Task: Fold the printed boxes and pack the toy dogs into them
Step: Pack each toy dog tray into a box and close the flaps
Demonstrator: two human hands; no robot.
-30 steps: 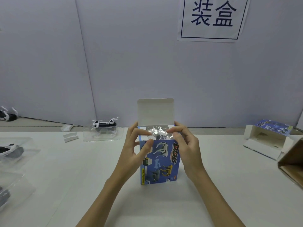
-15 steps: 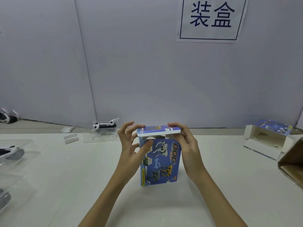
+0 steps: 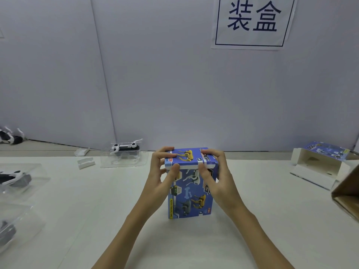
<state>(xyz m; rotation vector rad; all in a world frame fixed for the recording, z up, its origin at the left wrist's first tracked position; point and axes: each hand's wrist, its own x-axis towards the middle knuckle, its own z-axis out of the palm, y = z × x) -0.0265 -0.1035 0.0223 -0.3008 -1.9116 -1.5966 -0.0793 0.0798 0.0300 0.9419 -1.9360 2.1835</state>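
Printed box point(image 3: 191, 193) stands upright on the table point(image 3: 262, 220) at centre frame, top flap folded down, a thin white edge showing so tuck looks not fully seated; left hand point(image 3: 162, 177) and right hand point(image 3: 218, 177) each pinch the top corners, thumbs on front, fingers over the lid. This box looks nearly done. Left to pack: toy dog in clear tray point(image 3: 124, 154) at 10 o'clock, more trays point(image 3: 17, 179) at 9, open box point(image 3: 320, 166) at 3.
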